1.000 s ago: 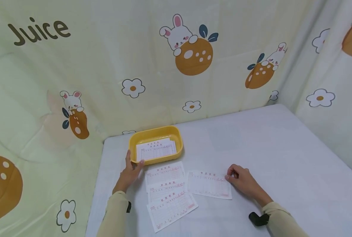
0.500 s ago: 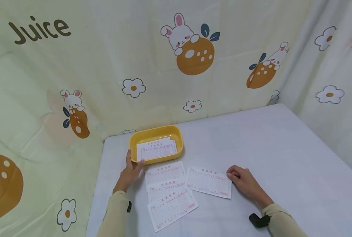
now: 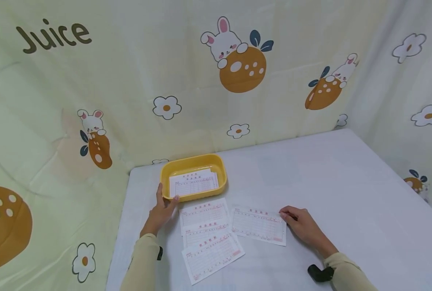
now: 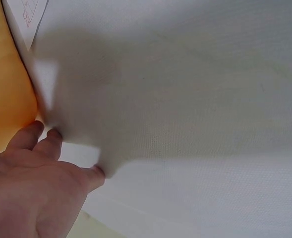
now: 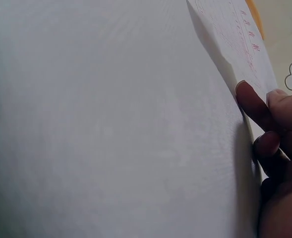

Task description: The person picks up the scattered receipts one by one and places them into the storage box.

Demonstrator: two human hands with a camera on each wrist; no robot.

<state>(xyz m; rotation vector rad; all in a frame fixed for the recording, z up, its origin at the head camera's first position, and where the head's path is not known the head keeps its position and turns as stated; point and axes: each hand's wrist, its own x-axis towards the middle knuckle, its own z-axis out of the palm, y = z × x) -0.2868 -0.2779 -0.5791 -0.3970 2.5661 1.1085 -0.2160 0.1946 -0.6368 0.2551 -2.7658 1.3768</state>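
In the head view, a yellow plastic tray (image 3: 201,197) stands near the back left of the table with several printed paper slips (image 3: 194,186) in it. My left hand (image 3: 159,213) holds its near left corner, thumb at the front wall and a finger along the left side. The left wrist view shows the other fingers (image 4: 50,141) beside the tray, low at the table. To the right, my right hand (image 3: 303,227) pinches the right edge of a receipt slip (image 3: 257,225) printed in red. That slip's edge rises off the table in the right wrist view, between thumb and finger (image 5: 252,101).
Three more receipt slips overlap in a column in front of the tray, the nearest one (image 3: 213,258) lying askew. A white cloth (image 3: 310,173) covers the table. Behind it hangs a pale curtain (image 3: 187,68) with rabbit and fruit prints.
The right fingers have shifted slightly at the slip's edge, and the slip has turned a little. The left hand stays at the tray. The head view has moved slightly.
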